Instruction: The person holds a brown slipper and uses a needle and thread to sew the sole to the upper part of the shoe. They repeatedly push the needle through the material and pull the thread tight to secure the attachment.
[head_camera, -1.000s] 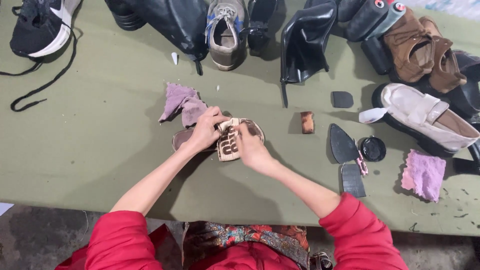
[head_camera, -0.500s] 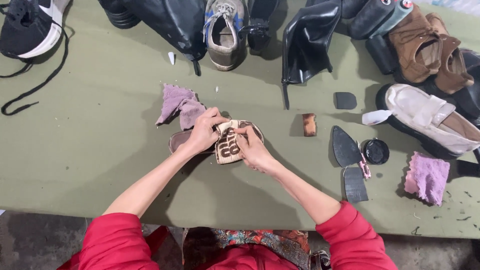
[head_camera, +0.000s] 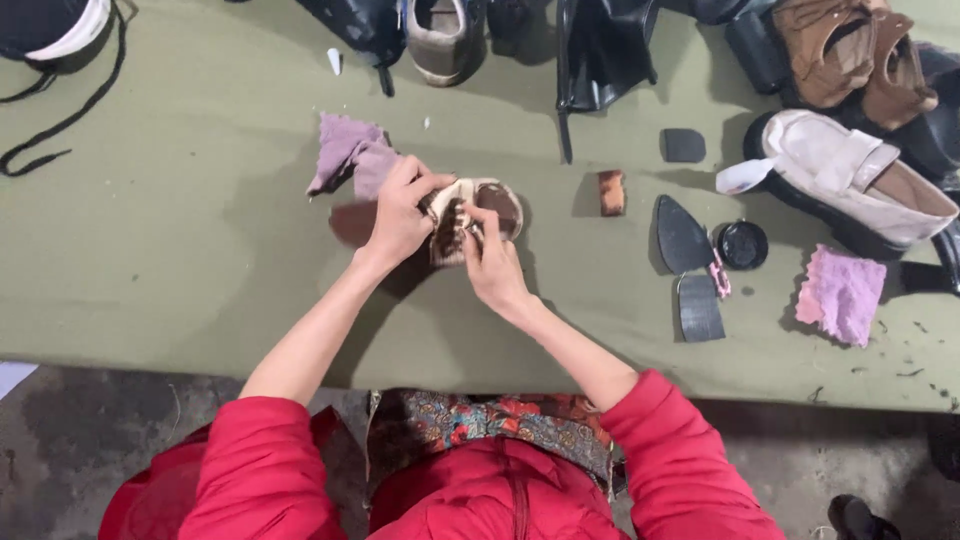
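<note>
Both my hands meet over a small tan and brown slipper-like shoe (head_camera: 478, 203) above the olive-green table (head_camera: 180, 260). My left hand (head_camera: 398, 212) grips its left side, fingers curled over the edge. My right hand (head_camera: 490, 262) pinches the shoe's front from below. A crumpled mauve cloth (head_camera: 350, 155) lies just behind my left hand. My red sleeves show at the bottom.
Along the far edge stand several shoes: a grey sneaker (head_camera: 440, 35), black boots (head_camera: 600, 50), brown boots (head_camera: 850, 55), a cream loafer (head_camera: 850, 175). To the right lie a small brown block (head_camera: 611, 192), black sole pieces (head_camera: 690, 270), a round black tin (head_camera: 743, 244) and a pink cloth (head_camera: 842, 295).
The shoe has turned in my hands, showing more of its side. My right hand has shifted lower on it. The view has tilted slightly.
</note>
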